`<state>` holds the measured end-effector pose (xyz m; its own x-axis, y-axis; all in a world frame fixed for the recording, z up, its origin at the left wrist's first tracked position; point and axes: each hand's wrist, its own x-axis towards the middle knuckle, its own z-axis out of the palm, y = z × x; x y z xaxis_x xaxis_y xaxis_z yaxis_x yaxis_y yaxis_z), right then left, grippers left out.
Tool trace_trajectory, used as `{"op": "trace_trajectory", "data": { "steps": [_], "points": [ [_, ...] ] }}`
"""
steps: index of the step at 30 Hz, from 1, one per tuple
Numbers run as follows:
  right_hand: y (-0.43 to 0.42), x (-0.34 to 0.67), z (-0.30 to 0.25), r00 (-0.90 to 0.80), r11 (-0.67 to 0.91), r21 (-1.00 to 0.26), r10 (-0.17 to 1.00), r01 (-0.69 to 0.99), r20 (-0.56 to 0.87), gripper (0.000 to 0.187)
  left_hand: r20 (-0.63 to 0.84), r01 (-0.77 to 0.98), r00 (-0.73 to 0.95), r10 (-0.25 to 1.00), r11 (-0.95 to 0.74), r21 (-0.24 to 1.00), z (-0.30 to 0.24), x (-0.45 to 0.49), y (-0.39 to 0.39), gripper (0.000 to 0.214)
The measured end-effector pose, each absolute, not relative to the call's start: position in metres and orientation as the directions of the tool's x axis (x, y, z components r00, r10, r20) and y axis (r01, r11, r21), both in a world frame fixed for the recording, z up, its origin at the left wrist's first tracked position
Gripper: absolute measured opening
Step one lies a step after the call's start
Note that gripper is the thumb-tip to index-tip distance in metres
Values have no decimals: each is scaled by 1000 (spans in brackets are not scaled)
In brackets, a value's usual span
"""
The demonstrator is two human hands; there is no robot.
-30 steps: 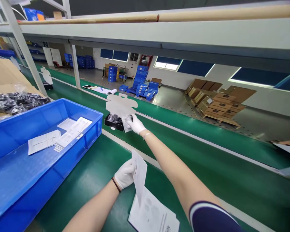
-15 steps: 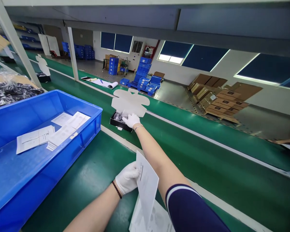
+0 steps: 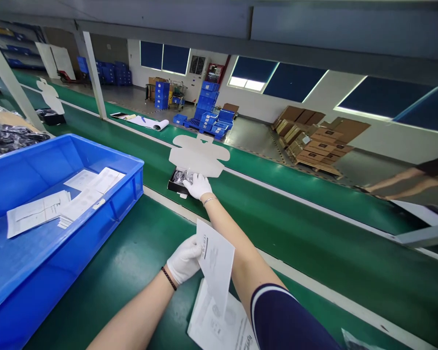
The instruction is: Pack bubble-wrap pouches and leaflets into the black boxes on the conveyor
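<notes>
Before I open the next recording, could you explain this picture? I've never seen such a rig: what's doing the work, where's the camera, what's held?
There's no machine: these are a person's own hands in white gloves, seen by a head-worn camera looking forward and down. The left hand holds a printed leaflet. The right hand reaches to an open black box with wrapped items inside; whether it grips any is hidden. Below the leaflet, more papers lie on the green table. To the left stands a blue bin, also with papers inside.
</notes>
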<state>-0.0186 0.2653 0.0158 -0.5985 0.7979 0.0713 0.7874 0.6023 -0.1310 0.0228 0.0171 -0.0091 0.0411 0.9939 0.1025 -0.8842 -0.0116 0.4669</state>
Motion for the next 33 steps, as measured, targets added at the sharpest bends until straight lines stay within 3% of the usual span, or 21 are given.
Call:
{"op": "trace_trajectory", "data": {
  "steps": [5, 10, 14, 16, 20, 22, 24, 26, 28, 30, 33],
  "points": [
    [262, 7, 17, -686, 692, -108, 722, 714, 91, 67, 84, -865, -50, 995, -85, 495, -15, 25, 22, 47],
    [268, 21, 15, -669, 665, -90, 743, 742, -29, 88, 96, -830, -43, 994, -89, 551, -19, 25, 21, 51],
    [270, 33, 20, -669, 648, -164, 724, 743, -168, 101, 56, -804, -58, 997, -80, 589, -22, 24, 22, 53],
    [272, 43, 31, -686, 652, -215, 706, 727, -177, 96, 15, -759, -115, 993, -97, 643, -25, 23, 23, 52],
    [273, 82, 68, -753, 683, -360, 651, 635, -95, 67, -54, -524, -391, 919, -174, 834, -32, 17, 27, 47],
    [264, 109, 87, -821, 693, -510, 568, 510, -50, 63, -41, -350, -531, 846, -176, 920, -33, 14, 28, 43],
    [246, 134, 101, -901, 697, -603, 424, 389, -93, 61, -17, -208, -609, 793, -138, 968, -30, 12, 27, 38],
    [225, 150, 110, -929, 759, -536, 306, 369, -208, 53, -5, -132, -623, 782, -98, 986, -28, 12, 27, 35],
    [212, 155, 119, -914, 852, -354, 302, 386, -271, 35, 1, -124, -603, 798, -95, 988, -27, 14, 27, 36],
    [216, 153, 130, -875, 869, -132, 454, 477, -168, 25, -2, -181, -573, 820, -124, 976, -28, 15, 27, 45],
    [251, 142, 141, -689, 686, 71, 713, 724, 130, 32, -29, -275, -549, 835, -148, 950, -33, 17, 28, 60]
  ]
}}
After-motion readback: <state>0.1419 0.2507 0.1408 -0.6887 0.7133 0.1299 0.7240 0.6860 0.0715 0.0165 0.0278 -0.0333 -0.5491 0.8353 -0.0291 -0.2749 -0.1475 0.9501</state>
